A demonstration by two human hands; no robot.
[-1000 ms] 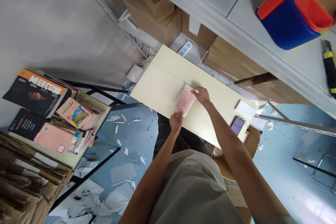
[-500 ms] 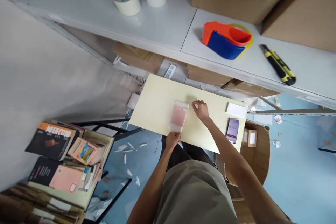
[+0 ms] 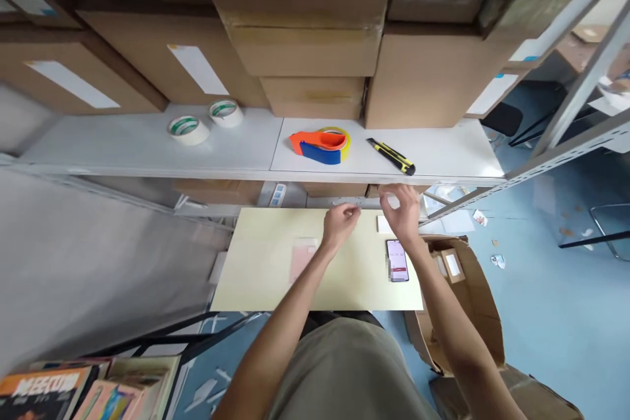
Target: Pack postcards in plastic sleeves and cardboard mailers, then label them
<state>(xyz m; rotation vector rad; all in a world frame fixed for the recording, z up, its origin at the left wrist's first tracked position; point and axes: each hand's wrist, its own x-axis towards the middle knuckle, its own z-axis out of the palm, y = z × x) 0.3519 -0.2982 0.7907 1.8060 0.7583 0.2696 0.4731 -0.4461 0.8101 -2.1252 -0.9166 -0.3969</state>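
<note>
Above the cream tabletop (image 3: 256, 256), my left hand (image 3: 339, 228) is raised with its fingers curled together; whether anything thin is in them I cannot make out. My right hand (image 3: 403, 210) is lifted near the shelf edge, thumb and fingers curved apart with nothing visible between them. On the tabletop a pink booklet (image 3: 301, 258) in what looks like a clear sleeve lies left of my left forearm, which partly covers it. A phone with a lit screen (image 3: 397, 260) lies below my right hand. Beside that hand sits a white flat block (image 3: 384, 224), partly hidden.
The grey shelf (image 3: 236, 157) ahead holds two tape rolls (image 3: 189, 130), an orange-and-blue tape dispenser (image 3: 319, 146), a yellow-black utility knife (image 3: 392, 156) and cardboard boxes (image 3: 413, 79). An open carton (image 3: 472, 295) stands right of the table; books (image 3: 44, 387) are stacked lower left.
My left hand has let go of the pink booklet and moved up and right. My right hand has moved up, towards the shelf. The view has tilted upward, showing more boxes.
</note>
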